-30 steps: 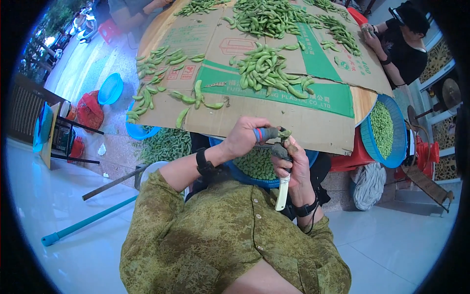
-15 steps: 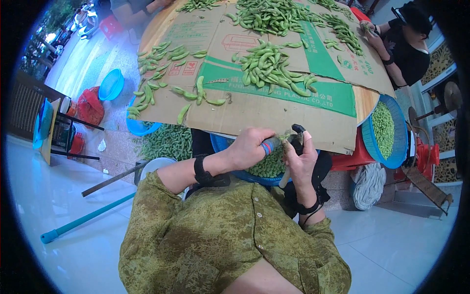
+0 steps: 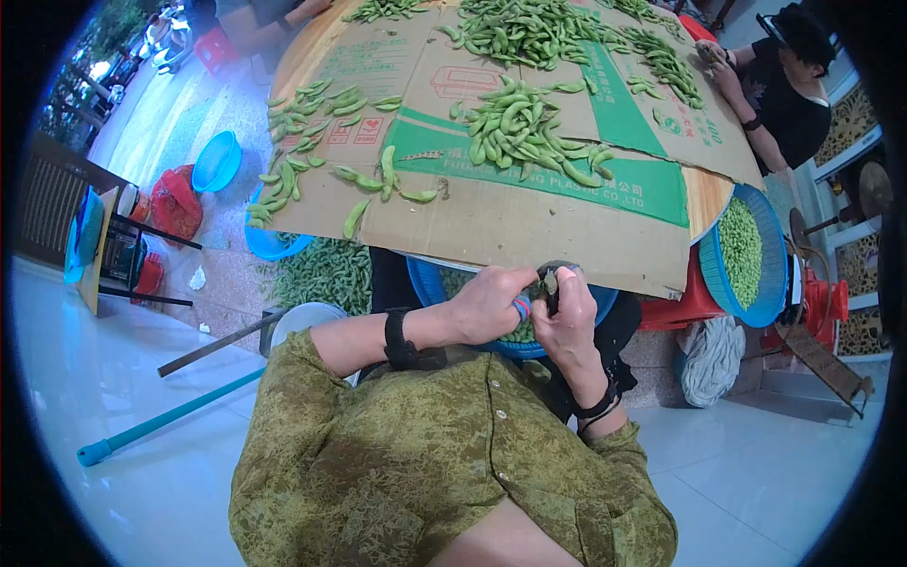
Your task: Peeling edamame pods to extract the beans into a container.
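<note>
My left hand (image 3: 489, 304) and my right hand (image 3: 565, 319) meet at the near edge of the cardboard-covered table. Their fingers are closed together on a green bean pod (image 3: 549, 282), mostly hidden by the fingers and dark finger coverings. Right below them is a blue basket (image 3: 424, 280) holding shelled green beans (image 3: 520, 333). Flat cardboard (image 3: 453, 227) lies in front of my hands. On it is a heap of green bean pods (image 3: 515, 123), with loose pods (image 3: 387, 173) to its left.
At right, a blue basket of shelled beans (image 3: 741, 250) stands beside red stools. A person in black (image 3: 789, 94) works across the table; another person's arm (image 3: 248, 33) shows at far left. Pods (image 3: 321, 274) lie on the floor at left, near a teal pole (image 3: 170, 419).
Both hands have drawn closer together, and my right fingers have curled in over the pod. A pale strip that hung below my right hand no longer shows.
</note>
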`<state>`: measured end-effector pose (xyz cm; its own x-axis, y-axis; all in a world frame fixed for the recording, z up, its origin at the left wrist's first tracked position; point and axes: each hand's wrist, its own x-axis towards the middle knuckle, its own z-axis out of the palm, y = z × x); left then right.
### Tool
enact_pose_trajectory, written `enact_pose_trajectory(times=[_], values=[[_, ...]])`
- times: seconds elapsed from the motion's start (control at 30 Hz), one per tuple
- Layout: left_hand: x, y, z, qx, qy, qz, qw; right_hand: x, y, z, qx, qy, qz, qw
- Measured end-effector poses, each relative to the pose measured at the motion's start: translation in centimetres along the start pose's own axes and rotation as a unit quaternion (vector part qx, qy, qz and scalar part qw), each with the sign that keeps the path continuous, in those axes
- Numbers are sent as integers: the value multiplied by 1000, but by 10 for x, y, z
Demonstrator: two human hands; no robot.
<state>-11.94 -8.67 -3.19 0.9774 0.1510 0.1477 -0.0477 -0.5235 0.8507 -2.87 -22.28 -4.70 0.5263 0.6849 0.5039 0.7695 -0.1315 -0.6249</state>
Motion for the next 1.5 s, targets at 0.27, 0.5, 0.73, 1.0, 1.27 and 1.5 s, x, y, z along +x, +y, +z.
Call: enact_pose_trajectory(times=[0.27,0.5,0.73,1.0,1.27,1.5], values=[[-2,2,-3,-1,-42,-9,999,-4,6,-12,56,-21,25,998],[-8,4,-8,7,-51,15,999,-9,10,-7,16,-7,-13,1000],[-22,6,-51,137,40,83,986,-16,17,-14,50,-2,30,998],[43,0,-106,400,78,90,909,-15,15,-19,77,-37,-32,996],[163,-29,-33,296,-4,105,949,-21,15,-18,224,-45,139,963],[154,-14,-27,284,-71,91,952,-18,17,-27,437,-7,290,851]])
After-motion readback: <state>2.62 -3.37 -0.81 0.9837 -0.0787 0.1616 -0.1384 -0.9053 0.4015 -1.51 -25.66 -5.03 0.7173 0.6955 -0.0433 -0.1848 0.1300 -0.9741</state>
